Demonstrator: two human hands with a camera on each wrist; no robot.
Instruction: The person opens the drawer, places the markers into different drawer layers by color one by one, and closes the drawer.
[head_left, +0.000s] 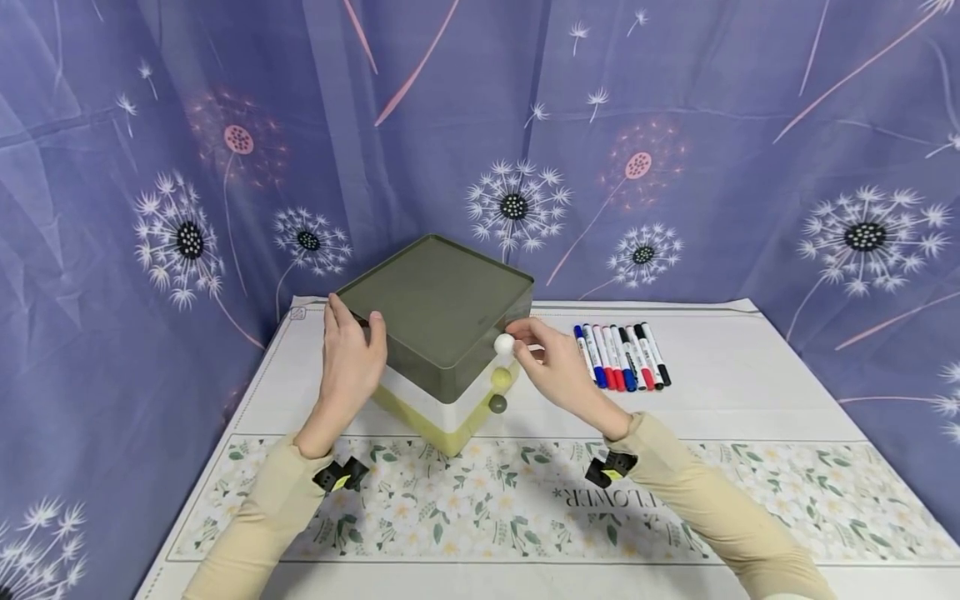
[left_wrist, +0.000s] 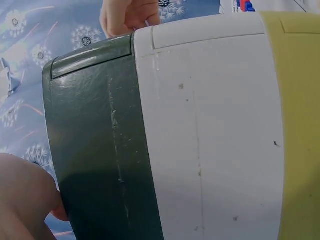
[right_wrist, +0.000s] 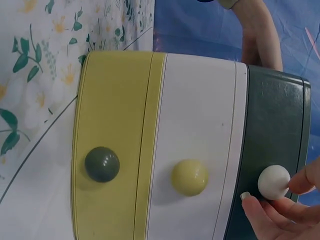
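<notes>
Cabinet (head_left: 427,308) stood upright on the worktop (head_left: 712,367), a little towards 9 o'clock of centre, turned so that one corner pointed at 6 o'clock. That corner reached over the edge of the floral band (head_left: 420,500). The knob side faced roughly 4 o'clock and the plain side roughly 7 o'clock; which horizontal side was longer could not be told. Green was uppermost, then white, then yellow, with the white knob (head_left: 504,344), yellow knob (right_wrist: 190,178) and green knob (right_wrist: 102,164) in one column.

Of the two hands, the right hand (head_left: 558,367) had fingers and thumb bent round the white knob, the index finger touching it; whether the thumb touched it could not be told. The left hand (head_left: 352,358) lay at the cabinet's 9 o'clock corner, fingers extended, thumb spread apart.

Pens (head_left: 621,358) lay side by side in a row at 3 o'clock from the cabinet, red, blue and black ends towards 6 o'clock. The right hand stood between the cabinet and the pens. A dandelion-print curtain (head_left: 420,167) hung behind at 12 o'clock and continued round to 9 and 3 o'clock.
</notes>
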